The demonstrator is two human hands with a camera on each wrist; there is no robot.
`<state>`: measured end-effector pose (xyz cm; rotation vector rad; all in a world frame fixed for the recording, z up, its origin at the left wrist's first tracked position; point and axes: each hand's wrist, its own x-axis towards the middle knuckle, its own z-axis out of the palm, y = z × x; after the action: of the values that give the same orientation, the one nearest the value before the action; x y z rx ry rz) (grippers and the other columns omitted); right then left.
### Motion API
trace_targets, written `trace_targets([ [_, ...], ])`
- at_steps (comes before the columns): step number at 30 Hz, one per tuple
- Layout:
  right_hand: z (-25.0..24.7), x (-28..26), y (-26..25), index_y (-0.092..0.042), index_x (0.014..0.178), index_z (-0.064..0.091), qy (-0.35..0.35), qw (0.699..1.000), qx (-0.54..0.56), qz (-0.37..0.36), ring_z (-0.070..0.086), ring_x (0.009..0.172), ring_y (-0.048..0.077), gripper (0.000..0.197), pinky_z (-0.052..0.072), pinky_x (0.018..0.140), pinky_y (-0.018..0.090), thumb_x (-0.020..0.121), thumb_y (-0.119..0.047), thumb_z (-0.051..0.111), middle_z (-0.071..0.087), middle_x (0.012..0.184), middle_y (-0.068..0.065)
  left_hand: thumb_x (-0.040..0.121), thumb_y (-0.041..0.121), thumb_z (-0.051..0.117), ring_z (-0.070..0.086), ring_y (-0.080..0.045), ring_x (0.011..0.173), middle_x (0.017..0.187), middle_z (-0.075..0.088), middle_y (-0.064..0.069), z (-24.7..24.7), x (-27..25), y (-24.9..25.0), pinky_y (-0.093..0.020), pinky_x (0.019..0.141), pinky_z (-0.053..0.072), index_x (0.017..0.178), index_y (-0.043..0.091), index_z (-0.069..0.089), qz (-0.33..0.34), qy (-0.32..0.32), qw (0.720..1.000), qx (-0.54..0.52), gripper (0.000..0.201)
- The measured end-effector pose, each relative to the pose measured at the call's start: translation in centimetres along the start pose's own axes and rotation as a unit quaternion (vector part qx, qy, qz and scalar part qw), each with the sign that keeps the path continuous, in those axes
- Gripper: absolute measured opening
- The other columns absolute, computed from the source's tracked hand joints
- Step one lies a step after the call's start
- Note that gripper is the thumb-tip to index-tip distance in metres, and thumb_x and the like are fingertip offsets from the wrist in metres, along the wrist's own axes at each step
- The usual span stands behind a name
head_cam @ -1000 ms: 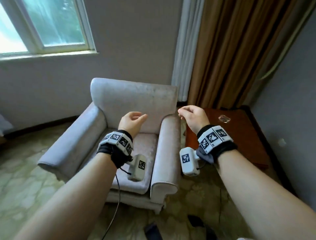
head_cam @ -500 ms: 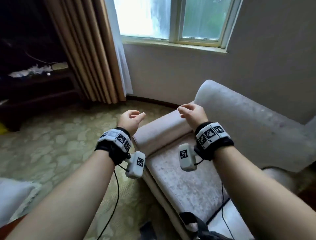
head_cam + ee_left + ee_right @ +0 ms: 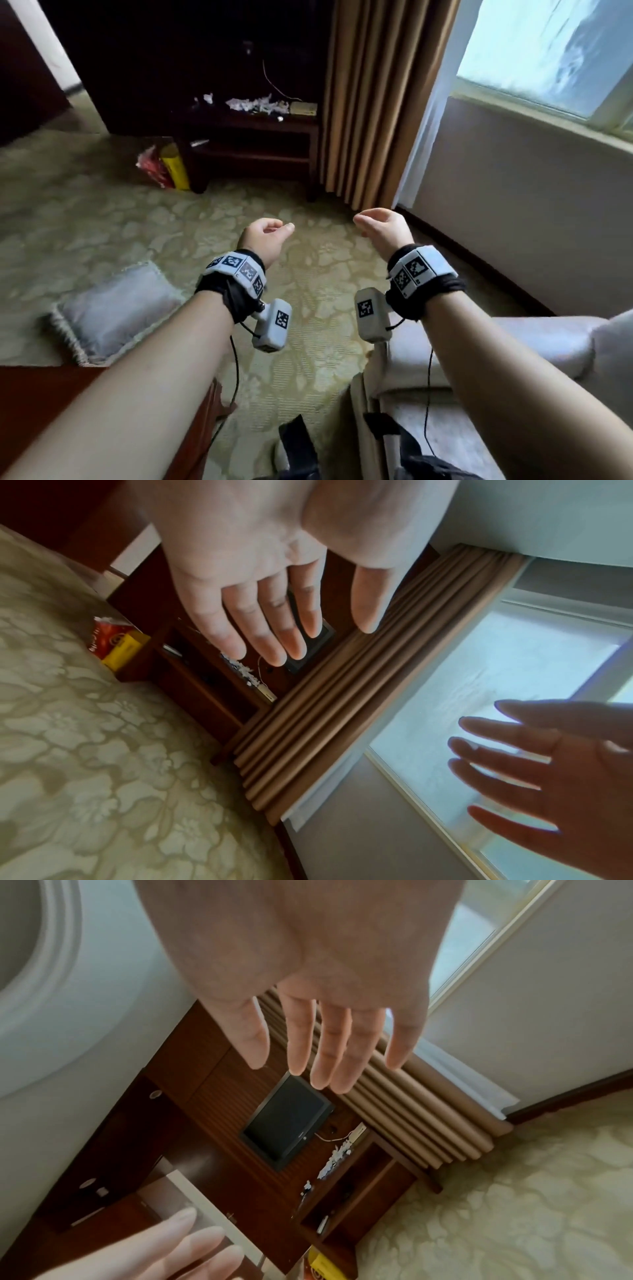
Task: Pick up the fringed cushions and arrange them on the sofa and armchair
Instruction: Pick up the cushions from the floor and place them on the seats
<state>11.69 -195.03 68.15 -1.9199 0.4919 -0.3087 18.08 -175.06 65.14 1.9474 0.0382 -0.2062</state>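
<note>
I held both hands up empty, left hand (image 3: 263, 236) and right hand (image 3: 383, 228) relaxed with fingers loose, cushion (image 3: 113, 313) lying on carpet (image 3: 102, 222) lower left, armchair (image 3: 513, 346) at my right.

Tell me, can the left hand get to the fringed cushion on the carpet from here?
Probably yes. The left hand is empty with relaxed fingers, and the fringed cushion lies on the carpet below and to its left, uncovered, though reaching it would mean stooping.
</note>
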Motion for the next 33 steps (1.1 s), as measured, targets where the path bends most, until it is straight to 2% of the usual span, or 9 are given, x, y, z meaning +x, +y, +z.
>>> trace_targets([
  [6, 8.2, 12.1, -4.6, -0.013, 0.093, 0.071, -0.048, 0.999, 0.008, -0.013, 0.054, 0.065, 0.004, 0.008, 0.044, 0.064, 0.021, 0.088, -0.018, 0.067, 0.061, 0.069, -0.008, 0.093, 0.031, 0.071, 0.068, -0.028, 0.108, 0.106, 0.070, -0.008, -4.9, 12.4, 1.8, -0.035, 0.098, 0.052, 0.110, 0.014, 0.068, -0.007, 0.049, 0.999, -0.008, 0.024],
  [11, 16.7, 21.4, -8.2, -0.013, 0.097, 0.071, -0.125, 0.992, 0.015, -0.030, 0.058, 0.067, 0.006, 0.012, 0.046, 0.063, 0.020, 0.090, -0.020, 0.066, 0.064, 0.075, -0.007, 0.093, 0.034, 0.070, 0.068, -0.026, 0.111, 0.117, 0.074, -0.013, -9.6, 21.0, 1.0, -0.030, 0.093, 0.049, 0.118, 0.011, 0.070, -0.044, 0.115, 0.992, -0.009, 0.034],
  [15, 24.2, 27.7, -10.3, -0.006, 0.108, 0.072, -0.184, 0.981, 0.004, -0.054, 0.052, 0.063, 0.002, 0.025, 0.041, 0.058, 0.016, 0.091, -0.023, 0.065, 0.065, 0.087, 0.002, 0.092, 0.038, 0.070, 0.068, -0.027, 0.114, 0.120, 0.074, -0.012, -14.4, 26.8, -0.8, -0.036, 0.103, 0.052, 0.121, 0.013, 0.070, -0.085, 0.176, 0.981, 0.004, 0.038],
  [18, 31.1, 32.3, -13.6, -0.005, 0.108, 0.072, -0.244, 0.967, -0.008, -0.071, 0.050, 0.059, 0.003, 0.025, 0.038, 0.053, 0.015, 0.091, -0.022, 0.065, 0.061, 0.074, -0.004, 0.092, 0.039, 0.069, 0.069, -0.027, 0.114, 0.120, 0.074, -0.011, -19.2, 30.3, -1.2, -0.038, 0.102, 0.053, 0.122, 0.013, 0.070, -0.119, 0.256, 0.959, 0.003, 0.039],
  [21, 39.1, 33.9, -17.2, -0.005, 0.101, 0.072, -0.310, 0.946, -0.006, -0.093, 0.052, 0.061, 0.008, 0.019, 0.041, 0.056, 0.018, 0.090, -0.020, 0.065, 0.059, 0.069, -0.004, 0.094, 0.036, 0.069, 0.068, -0.026, 0.116, 0.122, 0.073, -0.010, -24.5, 31.7, -3.4, -0.037, 0.104, 0.052, 0.123, 0.011, 0.069, -0.147, 0.322, 0.935, -0.009, 0.038],
  [25, 50.1, 32.2, -20.2, -0.019, 0.077, 0.066, -0.442, 0.891, -0.017, -0.101, 0.062, 0.088, 0.023, 0.013, 0.047, 0.078, 0.030, 0.090, -0.015, 0.066, 0.065, 0.080, 0.001, 0.094, 0.033, 0.070, 0.069, -0.027, 0.111, 0.120, 0.074, -0.011, -31.6, 31.0, -8.5, -0.038, 0.105, 0.052, 0.122, 0.007, 0.070, -0.201, 0.409, 0.889, -0.047, 0.037],
  [28, 58.2, 30.9, -22.0, -0.018, 0.086, 0.068, -0.503, 0.854, -0.064, -0.120, 0.065, 0.101, 0.024, 0.006, 0.046, 0.081, 0.030, 0.091, -0.017, 0.065, 0.068, 0.093, 0.004, 0.094, 0.032, 0.070, 0.068, -0.028, 0.098, 0.105, 0.073, -0.014, -36.9, 31.6, -13.1, -0.035, 0.090, 0.052, 0.103, 0.011, 0.072, -0.243, 0.446, 0.858, -0.082, 0.023],
  [30, 63.5, 30.6, -22.8, -0.017, 0.093, 0.069, -0.523, 0.839, -0.081, -0.129, 0.065, 0.106, 0.025, 0.006, 0.048, 0.087, 0.031, 0.092, -0.017, 0.063, 0.069, 0.101, 0.004, 0.091, 0.032, 0.072, 0.071, -0.032, 0.105, 0.096, 0.072, -0.009, -40.3, 32.9, -16.2, -0.038, 0.095, 0.055, 0.086, 0.018, 0.069, -0.256, 0.465, 0.840, -0.112, 0.015],
  [33, 71.1, 31.0, -24.5, -0.013, 0.107, 0.070, -0.533, 0.828, -0.115, -0.130, 0.064, 0.110, 0.023, 0.018, 0.048, 0.092, 0.031, 0.093, -0.020, 0.062, 0.071, 0.113, 0.006, 0.089, 0.041, 0.070, 0.070, -0.028, 0.113, 0.114, 0.075, -0.007, -45.8, 36.1, -19.8, -0.037, 0.100, 0.054, 0.110, 0.011, 0.073, -0.281, 0.454, 0.838, -0.116, 0.037],
])
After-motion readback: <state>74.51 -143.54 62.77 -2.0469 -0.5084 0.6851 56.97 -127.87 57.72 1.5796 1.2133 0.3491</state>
